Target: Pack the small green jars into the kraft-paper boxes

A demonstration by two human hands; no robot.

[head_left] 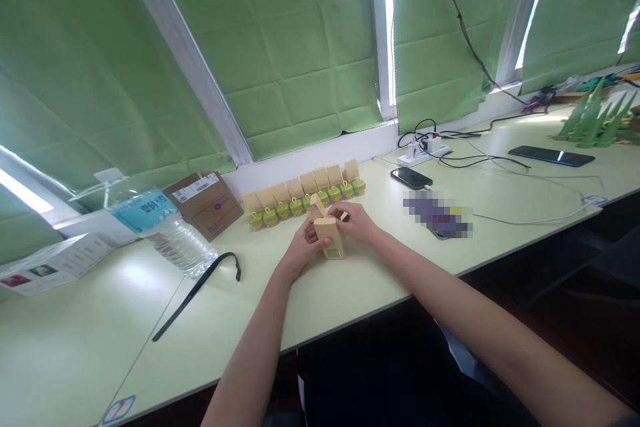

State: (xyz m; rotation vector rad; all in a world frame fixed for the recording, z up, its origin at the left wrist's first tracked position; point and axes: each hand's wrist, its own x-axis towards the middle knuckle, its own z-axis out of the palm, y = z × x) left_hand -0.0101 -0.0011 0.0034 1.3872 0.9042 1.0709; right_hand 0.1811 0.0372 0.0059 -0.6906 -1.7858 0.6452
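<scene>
Item: small tan cardboard carton with a green label (330,239), top flap open, held upright just above the pale green bench (350,287).
Left hand (300,250) — grip closed round the carton's left side.
Right hand (356,221) — fingertips pinched at the carton's upper right edge, by the flap.
Behind, near: row of tan cartons with green-and-yellow pieces (305,195).
Risk, judged: a slipping flap could tip the carton back into the row and topple it.

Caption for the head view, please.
Both hands, left hand and right hand, hold a small tan box before a row of boxes on the table.
</scene>
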